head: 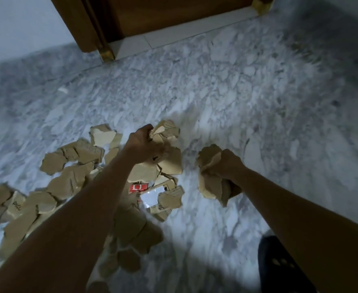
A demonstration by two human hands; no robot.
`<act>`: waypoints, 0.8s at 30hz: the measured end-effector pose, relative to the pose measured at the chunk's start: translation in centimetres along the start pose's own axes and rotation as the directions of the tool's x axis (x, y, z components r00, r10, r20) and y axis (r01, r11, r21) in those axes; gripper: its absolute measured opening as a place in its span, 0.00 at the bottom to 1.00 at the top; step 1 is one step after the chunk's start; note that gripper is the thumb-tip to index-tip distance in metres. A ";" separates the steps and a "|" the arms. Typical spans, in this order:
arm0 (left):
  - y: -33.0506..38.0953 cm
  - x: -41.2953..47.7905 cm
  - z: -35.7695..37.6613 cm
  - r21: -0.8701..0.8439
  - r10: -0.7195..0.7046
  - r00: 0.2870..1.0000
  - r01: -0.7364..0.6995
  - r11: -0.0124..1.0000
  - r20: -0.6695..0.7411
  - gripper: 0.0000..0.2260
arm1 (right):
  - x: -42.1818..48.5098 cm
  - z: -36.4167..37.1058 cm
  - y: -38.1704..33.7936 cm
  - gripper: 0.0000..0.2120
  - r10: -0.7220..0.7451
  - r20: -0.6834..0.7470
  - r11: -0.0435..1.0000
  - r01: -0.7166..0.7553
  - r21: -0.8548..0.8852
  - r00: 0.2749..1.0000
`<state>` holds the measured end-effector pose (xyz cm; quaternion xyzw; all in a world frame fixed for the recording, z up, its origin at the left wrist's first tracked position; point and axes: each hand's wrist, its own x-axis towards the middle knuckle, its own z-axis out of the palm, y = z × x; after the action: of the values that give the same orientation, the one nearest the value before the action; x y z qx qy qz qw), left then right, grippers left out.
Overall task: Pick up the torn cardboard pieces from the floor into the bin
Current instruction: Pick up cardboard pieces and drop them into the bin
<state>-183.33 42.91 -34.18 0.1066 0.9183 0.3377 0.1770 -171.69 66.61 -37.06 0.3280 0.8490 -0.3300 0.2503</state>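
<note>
- The marble floor (247, 98) takes up nearly everything from where I stand, grey-white and veined, with a wooden door (163, 15) at twelve o'clock; no bin shows anywhere, so I cannot say which way a load would have to go
- The torn cardboard pieces (68, 182) lie loose on the floor in one long band, its long axis running from eight o'clock at the near-left edge up towards one o'clock, with more scraps at six o'clock under the left forearm
- A dark rounded thing (279, 267) with small holes sits at five o'clock; a slipper perhaps, I cannot tell
- The right grip (226, 166) is clenched tight round a wad (210, 187) of several pieces; the band lies at nine o'clock of it, a bare strip of floor between
- The left grip (144, 146) is curled, knuckles up, round a clump (167, 132) at the far end of the band; whether that clump is off the floor I cannot make out
- To my eye the left is the nearer one: what remains lies from six to eight o'clock of it, back along its own forearm, so the next reach would draw towards the body, though both look full
- A red-and-white scrap (139, 187) lies among the brown at six o'clock of the left grip
</note>
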 end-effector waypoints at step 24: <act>-8.1 -6.5 0.6 0.110 -0.108 0.954 0.080 0.991 0.279 0.43 | -3.2 4.6 0.8 0.45 0.010 -0.139 1.000 -0.008 0.017 0.990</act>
<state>-177.74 35.10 -38.31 0.1185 0.9028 0.2648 0.3176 -168.02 62.48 -38.36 0.3561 0.8601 -0.3120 0.1897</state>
